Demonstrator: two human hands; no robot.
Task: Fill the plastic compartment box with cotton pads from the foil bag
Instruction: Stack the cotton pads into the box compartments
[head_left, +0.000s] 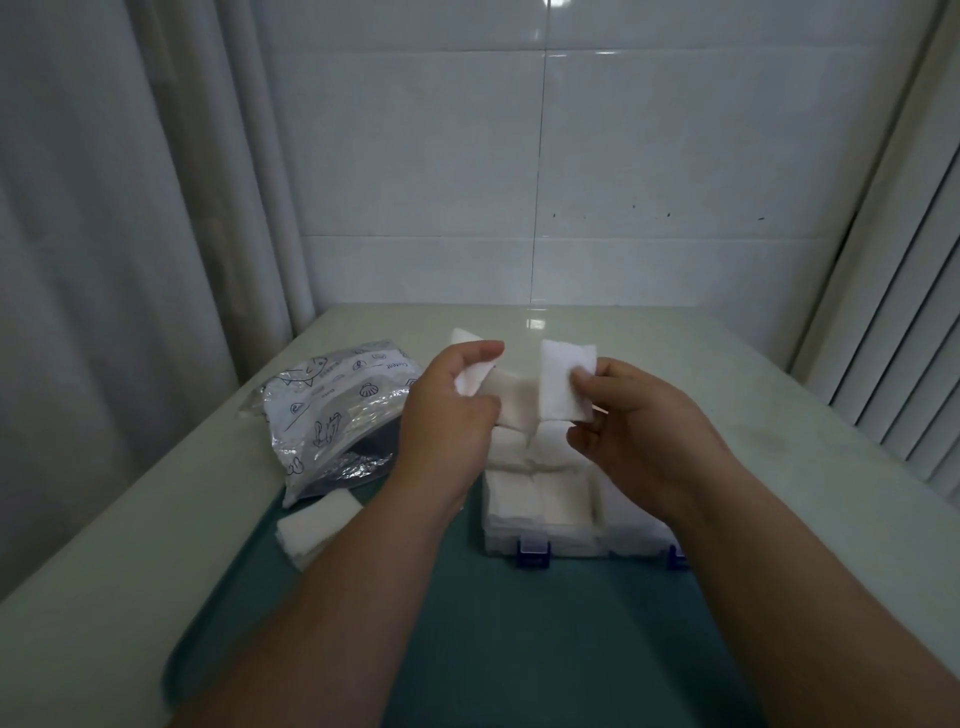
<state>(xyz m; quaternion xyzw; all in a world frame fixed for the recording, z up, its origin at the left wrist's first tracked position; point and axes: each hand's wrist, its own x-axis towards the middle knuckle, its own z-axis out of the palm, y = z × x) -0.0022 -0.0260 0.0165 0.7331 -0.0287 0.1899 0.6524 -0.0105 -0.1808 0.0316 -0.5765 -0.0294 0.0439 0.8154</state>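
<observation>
A clear plastic compartment box (550, 540) with blue clasps sits on the teal mat, its visible compartments packed with white cotton pads (535, 496). Above the box, my left hand (447, 421) pinches a small stack of cotton pads (470, 364). My right hand (644, 431) pinches another white cotton pad (563, 379) by its right edge, holding it upright. The foil bag (332, 410), silvery with blue drawings, lies open to the left of the box. A loose stack of pads (317, 527) rests on the mat in front of the bag.
The teal mat (519, 634) covers the near part of a pale table (779, 415). A tiled wall stands behind, a curtain (130, 208) hangs at the left, and vertical slats (909, 338) close the right side.
</observation>
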